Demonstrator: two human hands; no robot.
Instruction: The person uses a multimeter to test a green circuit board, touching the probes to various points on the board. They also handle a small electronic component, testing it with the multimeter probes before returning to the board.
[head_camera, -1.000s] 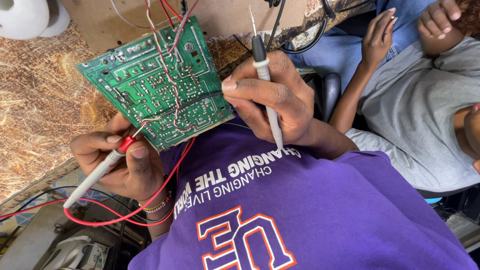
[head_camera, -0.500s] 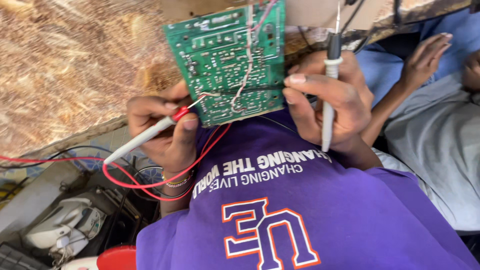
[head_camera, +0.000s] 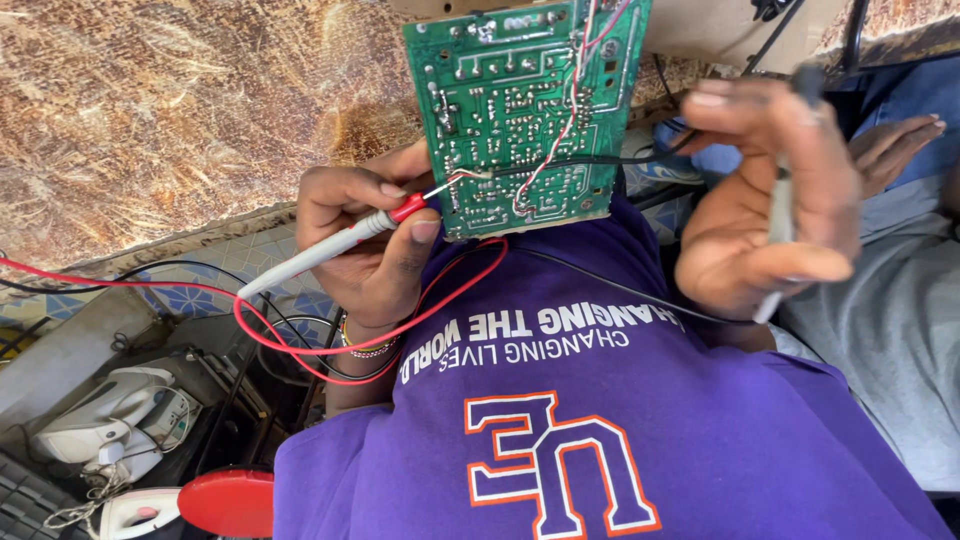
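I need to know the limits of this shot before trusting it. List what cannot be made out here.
Head view only:
- Circuit board: its top is cut off by the upper edge.
- Black probe in the right hand: motion-blurred, and its tip does not show.
- Red probe in the left hand: which solder point its tip touches is too small to tell.
- Red lead: runs off the left edge, so its other end is unseen.
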